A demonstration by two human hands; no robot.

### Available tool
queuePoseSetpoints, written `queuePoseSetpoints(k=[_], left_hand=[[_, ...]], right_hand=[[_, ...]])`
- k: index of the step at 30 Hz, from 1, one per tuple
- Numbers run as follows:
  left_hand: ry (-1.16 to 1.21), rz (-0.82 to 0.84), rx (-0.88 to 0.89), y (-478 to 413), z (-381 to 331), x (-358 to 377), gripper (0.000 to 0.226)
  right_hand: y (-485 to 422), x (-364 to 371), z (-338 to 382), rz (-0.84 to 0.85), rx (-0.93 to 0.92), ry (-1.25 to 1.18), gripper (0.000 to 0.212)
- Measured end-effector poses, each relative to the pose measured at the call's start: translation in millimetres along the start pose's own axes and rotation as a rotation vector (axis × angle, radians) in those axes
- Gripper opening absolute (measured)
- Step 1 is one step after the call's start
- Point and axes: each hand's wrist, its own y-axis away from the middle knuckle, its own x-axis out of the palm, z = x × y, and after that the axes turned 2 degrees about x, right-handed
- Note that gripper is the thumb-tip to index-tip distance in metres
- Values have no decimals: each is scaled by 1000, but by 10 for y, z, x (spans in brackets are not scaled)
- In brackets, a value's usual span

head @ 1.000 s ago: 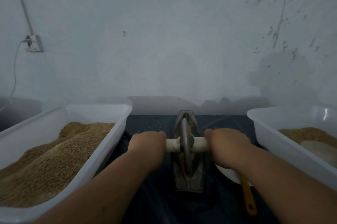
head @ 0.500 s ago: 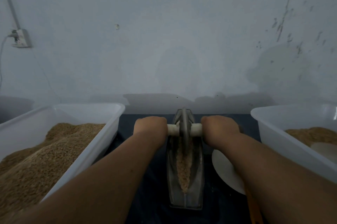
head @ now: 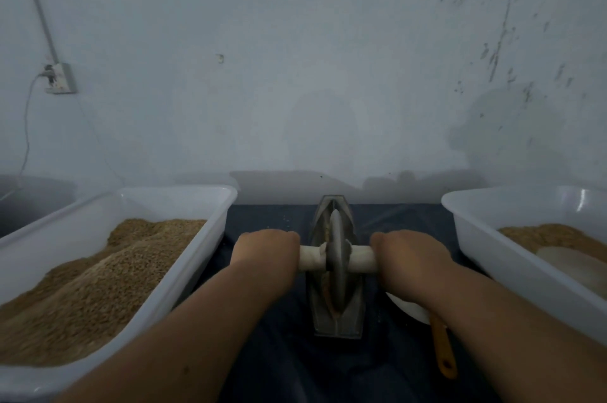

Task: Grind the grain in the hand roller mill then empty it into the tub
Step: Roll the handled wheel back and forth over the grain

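On a dark sheet before a stained pale wall, a person grips a hand roller mill with both bare hands; the left hand and the right hand are each curled tight, knuckles up, round one end of the white crossbar, one on either side of the metal wheel; the wheel stands upright in the mill's narrow boat-shaped trough, about midway along it, with a streak of brownish grain showing in the groove beside it; the mill lies lengthwise between two white plastic tubs, apart from both; the left tub is heaped with tan grain, piled highest toward its near end; the right tub holds a lower brown layer and a pale rounded thing too dim to identify; a white scoop with an orange handle lies on the sheet just right of the mill, partly hidden under the right forearm; a wall socket with a trailing cord hangs at upper left.
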Motion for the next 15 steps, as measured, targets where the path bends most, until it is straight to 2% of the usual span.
queuePoseSetpoints(k=[9, 13, 15], left_hand=[[50, 31, -20, -55, 36, 87, 27], [65, 78, -51, -385, 31, 150, 29], [62, 79, -68, -565, 26, 177, 28]], right_hand=[[-87, -49, 42, 60, 39, 17, 29], [-419, 33, -6, -39, 11, 55, 19], [-590, 85, -34, -103, 19, 71, 23]])
